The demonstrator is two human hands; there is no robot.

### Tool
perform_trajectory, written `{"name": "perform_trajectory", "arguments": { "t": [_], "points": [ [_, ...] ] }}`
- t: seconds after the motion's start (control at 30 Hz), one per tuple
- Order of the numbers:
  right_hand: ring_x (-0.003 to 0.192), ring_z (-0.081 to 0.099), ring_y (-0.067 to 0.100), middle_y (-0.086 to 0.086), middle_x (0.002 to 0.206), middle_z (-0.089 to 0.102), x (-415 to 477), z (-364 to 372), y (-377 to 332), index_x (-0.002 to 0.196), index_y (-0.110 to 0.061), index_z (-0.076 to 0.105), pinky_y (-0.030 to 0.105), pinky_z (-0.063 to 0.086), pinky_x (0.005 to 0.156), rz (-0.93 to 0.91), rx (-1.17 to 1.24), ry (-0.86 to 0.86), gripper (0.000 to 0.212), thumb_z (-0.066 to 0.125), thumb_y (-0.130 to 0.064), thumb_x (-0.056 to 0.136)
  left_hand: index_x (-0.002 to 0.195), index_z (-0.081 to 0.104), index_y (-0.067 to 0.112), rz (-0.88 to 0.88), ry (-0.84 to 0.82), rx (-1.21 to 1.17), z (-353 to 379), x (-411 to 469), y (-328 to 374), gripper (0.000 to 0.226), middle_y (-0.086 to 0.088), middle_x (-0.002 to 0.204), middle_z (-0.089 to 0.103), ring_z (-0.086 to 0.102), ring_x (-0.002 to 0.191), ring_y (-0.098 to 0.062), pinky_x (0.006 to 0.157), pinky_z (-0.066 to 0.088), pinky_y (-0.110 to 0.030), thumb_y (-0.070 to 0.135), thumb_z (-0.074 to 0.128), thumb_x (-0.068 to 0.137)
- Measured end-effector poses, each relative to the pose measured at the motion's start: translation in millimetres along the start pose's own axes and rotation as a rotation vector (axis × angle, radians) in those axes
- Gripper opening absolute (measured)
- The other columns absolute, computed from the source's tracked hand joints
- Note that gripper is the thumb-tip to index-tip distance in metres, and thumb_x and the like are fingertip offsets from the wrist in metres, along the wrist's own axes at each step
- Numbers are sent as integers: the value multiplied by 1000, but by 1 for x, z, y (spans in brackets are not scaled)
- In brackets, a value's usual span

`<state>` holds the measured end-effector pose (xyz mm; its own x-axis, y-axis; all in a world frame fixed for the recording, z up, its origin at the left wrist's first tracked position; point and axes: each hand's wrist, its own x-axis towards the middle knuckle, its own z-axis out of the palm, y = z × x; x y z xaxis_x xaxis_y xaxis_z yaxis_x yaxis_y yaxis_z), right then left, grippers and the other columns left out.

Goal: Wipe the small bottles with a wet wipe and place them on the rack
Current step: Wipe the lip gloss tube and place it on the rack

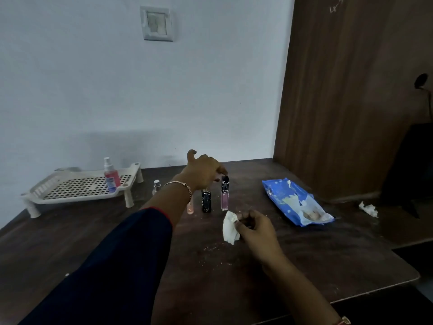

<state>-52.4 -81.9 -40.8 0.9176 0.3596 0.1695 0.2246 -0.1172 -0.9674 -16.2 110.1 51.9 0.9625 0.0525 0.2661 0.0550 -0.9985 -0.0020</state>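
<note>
My left hand (203,171) reaches over the standing bottles, its fingertips just above the black cap of a tall pink bottle (225,195); it holds nothing. Beside that one stand a black bottle (206,201) and a small peach bottle (190,208), which is partly hidden by my wrist. Further left a small clear bottle (156,186) stands on the table. My right hand (256,228) pinches a crumpled white wet wipe (230,227) near the table's middle. The white perforated rack (79,186) sits at the back left with a red spray bottle (111,175) on it.
A blue wet-wipe pack (293,202) lies open to the right. A used crumpled wipe (369,208) lies at the far right. A brown wooden panel (346,90) rises behind the dark wooden table (117,231), and crumbs dot its surface.
</note>
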Motion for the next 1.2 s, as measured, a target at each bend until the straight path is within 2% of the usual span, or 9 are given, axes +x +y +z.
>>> {"name": "perform_trajectory", "arguments": {
  "t": [0.17, 0.27, 0.53, 0.77, 0.83, 0.93, 1.0, 1.1, 1.2],
  "points": [
    [82, 68, 23, 14, 89, 70, 2, -2, 4, 93, 1, 65, 28, 55, 68, 10, 47, -1, 8, 62, -2, 86, 110, 62, 39, 16, 4, -70, 3, 6, -6, 28, 20, 111, 65, 48, 119, -8, 107, 5, -48, 21, 57, 89],
    [78, 66, 22, 19, 90, 69, 0, -1, 4, 93, 4, 64, 31, 55, 69, 9, 66, -5, 8, 62, 0, 86, 105, 64, 35, 20, 1, -91, 2, 8, -5, 23, 18, 106, 67, 54, 113, -7, 105, 7, -48, 25, 60, 85],
    [74, 66, 15, 16, 89, 70, -3, -7, 6, 93, 1, 64, 23, 55, 63, 31, 78, 5, 8, 62, -2, 87, 93, 67, 31, -44, 5, -160, 4, 12, 5, 22, 17, 90, 67, 56, 95, -3, 100, 11, -46, 46, 66, 77],
    [72, 63, 16, 20, 88, 68, -6, -11, 6, 93, 5, 63, 17, 52, 57, 28, 99, 9, 8, 60, 1, 87, 82, 68, 27, -129, 1, -285, 1, 4, 9, 21, 15, 79, 69, 61, 86, -1, 90, 12, -40, 44, 70, 69],
    [73, 64, 20, 21, 88, 68, -7, -12, 6, 92, 4, 63, 21, 53, 57, 43, 124, 16, 7, 60, 0, 87, 79, 69, 27, -149, 6, -344, 0, 0, 8, 19, 15, 80, 70, 62, 88, -1, 92, 13, -39, 43, 71, 69],
    [74, 66, 21, 19, 88, 70, -10, -16, 10, 90, -2, 64, 30, 54, 62, 77, 172, 30, 4, 61, -3, 87, 76, 69, 27, -139, 23, -473, -5, -10, 5, 16, 11, 82, 72, 65, 88, -4, 106, 25, -46, 39, 74, 68],
    [74, 66, 21, 18, 87, 70, -13, -18, 14, 89, -4, 64, 34, 54, 66, 106, 204, 65, 3, 62, -3, 87, 77, 70, 25, -114, 10, -553, -12, -21, 5, 22, 7, 83, 73, 66, 89, -7, 104, 35, -48, 41, 75, 63],
    [79, 67, 27, 19, 90, 70, -20, -20, 18, 88, -5, 64, 42, 54, 75, 141, 251, 148, 6, 61, -1, 86, 81, 71, 22, -82, -35, -608, -24, -44, 6, 36, 6, 86, 74, 67, 88, -6, 101, 39, -50, 48, 71, 56],
    [74, 66, 24, 19, 88, 70, -28, -19, 16, 86, -6, 63, 39, 54, 72, 160, 288, 187, 8, 61, 2, 85, 83, 72, 21, -49, -84, -612, -28, -70, 4, 28, 10, 85, 73, 66, 84, 1, 101, 41, -42, 40, 79, 64]
  ]
}}
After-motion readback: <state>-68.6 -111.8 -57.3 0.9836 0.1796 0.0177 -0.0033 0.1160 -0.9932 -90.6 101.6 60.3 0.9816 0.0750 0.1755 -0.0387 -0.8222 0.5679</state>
